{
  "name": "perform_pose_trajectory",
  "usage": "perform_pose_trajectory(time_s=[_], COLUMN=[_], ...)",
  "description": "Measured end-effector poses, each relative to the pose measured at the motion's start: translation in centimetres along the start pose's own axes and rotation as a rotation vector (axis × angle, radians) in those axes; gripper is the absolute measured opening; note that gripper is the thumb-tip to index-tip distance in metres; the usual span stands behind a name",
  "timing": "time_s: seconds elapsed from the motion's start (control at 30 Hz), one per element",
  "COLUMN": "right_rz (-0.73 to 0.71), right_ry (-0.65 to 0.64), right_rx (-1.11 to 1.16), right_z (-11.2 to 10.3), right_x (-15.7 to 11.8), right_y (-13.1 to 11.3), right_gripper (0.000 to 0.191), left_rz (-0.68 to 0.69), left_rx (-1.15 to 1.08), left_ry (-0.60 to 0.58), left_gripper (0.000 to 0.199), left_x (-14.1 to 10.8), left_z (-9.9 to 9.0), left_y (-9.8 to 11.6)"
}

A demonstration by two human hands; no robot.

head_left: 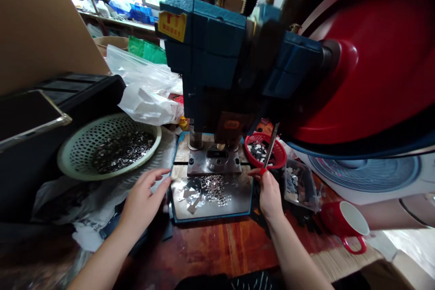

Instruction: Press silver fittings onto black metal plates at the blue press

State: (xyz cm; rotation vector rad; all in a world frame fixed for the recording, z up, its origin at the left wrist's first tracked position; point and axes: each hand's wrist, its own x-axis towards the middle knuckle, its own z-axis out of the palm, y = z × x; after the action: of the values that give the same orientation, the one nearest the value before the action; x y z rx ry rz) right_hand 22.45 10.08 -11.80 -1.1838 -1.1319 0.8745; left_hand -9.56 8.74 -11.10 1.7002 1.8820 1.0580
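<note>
A blue bench press point(217, 45) stands in front of me. On its metal bed plate point(234, 199) lie a heap of small shiny metal pieces point(214, 188) and several flat offcuts point(193, 206). Above the heap is a steel die block point(197, 163). My left hand point(146, 195) is at the plate's left edge, fingers stretched out and thumb apart, with nothing visible in it. At the plate's right side, my right hand point(268, 188) closes on the lower end of the press's metal lever point(272, 145), where a bit of red shows at the fingers.
On the left, a pale green basket point(71, 163) holds many small metal pieces. To the right are a red basket point(282, 156) with flat pieces, a clear plastic box point(307, 199) and a red mug point(336, 219). A large red wheel point(380, 63) fills the upper right.
</note>
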Motion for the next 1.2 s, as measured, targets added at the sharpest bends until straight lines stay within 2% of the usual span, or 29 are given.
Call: perform_pose_trajectory(time_s=[0.13, 0.23, 0.3, 0.37, 0.43, 0.57, 0.67, 0.77, 0.87, 0.93, 1.0, 1.07, 1.13, 1.2], right_rz=[0.021, 0.026, -0.024, -0.101, -0.138, -0.040, 0.012, 0.052, 0.064, 0.064, 0.042, -0.049, -0.182, -0.289], right_ry=[-0.070, -0.094, -0.100, -0.145, -0.207, -0.199, -0.091, 0.042, 0.151, 0.156, 0.020, -0.226, -0.433, -0.533], right_rx=[0.058, -0.180, -0.343, -0.427, -0.523, -0.409, -0.323, -0.241, -0.145, -0.157, -0.303, -0.521, -0.700, -0.837], right_z=[0.7, 1.8, 2.9, 4.3, 5.7, 7.1, 5.8, 3.0, 0.3, -0.8, -1.1, -0.7, -0.1, 0.6], right_x=[-0.8, -0.3, 1.1, 2.9, 4.6, 6.5, 6.7, 6.3, 4.7, 2.9, 0.7, -1.1, -2.3, -2.7], right_y=[0.9, 0.5, -0.2, -1.0, -1.4, -0.9, -0.1, 0.2, 0.3, 0.3, 0.3, 0.1, -0.2, -0.5], right_gripper=[0.060, 0.046, 0.038, 0.038, 0.037, 0.029, 0.029, 0.038, 0.049, 0.049, 0.035, 0.021, 0.018, 0.018], left_rz=[0.032, 0.069, 0.039, 0.007, 0.000, 0.028, 0.040, 0.033, 0.069, 0.117, 0.148, 0.149, 0.132, 0.110], left_rx=[0.186, 0.304, 0.385, 0.468, 0.538, 0.560, 0.525, 0.511, 0.493, 0.470, 0.457, 0.456, 0.457, 0.456], left_ry=[-0.055, -0.147, -0.231, -0.308, -0.325, -0.278, -0.279, -0.270, -0.279, -0.290, -0.299, -0.301, -0.296, -0.285], left_gripper=[0.039, 0.044, 0.050, 0.056, 0.060, 0.061, 0.060, 0.060, 0.057, 0.049, 0.044, 0.041, 0.038, 0.033], left_x=[-0.9, -1.9, -2.8, -3.6, -4.3, -4.6, -4.3, -4.2, -4.1, -4.2, -4.1, -4.1, -3.9, -3.9], left_z=[-2.4, -4.2, -4.9, -5.2, -5.0, -4.4, -4.2, -4.2, -4.0, -3.7, -3.5, -3.3, -3.2, -3.2], left_y=[-2.5, -4.8, -6.4, -7.6, -8.4, -9.0, -8.9, -8.8, -8.9, -9.0, -9.2, -9.2, -8.8, -8.2])
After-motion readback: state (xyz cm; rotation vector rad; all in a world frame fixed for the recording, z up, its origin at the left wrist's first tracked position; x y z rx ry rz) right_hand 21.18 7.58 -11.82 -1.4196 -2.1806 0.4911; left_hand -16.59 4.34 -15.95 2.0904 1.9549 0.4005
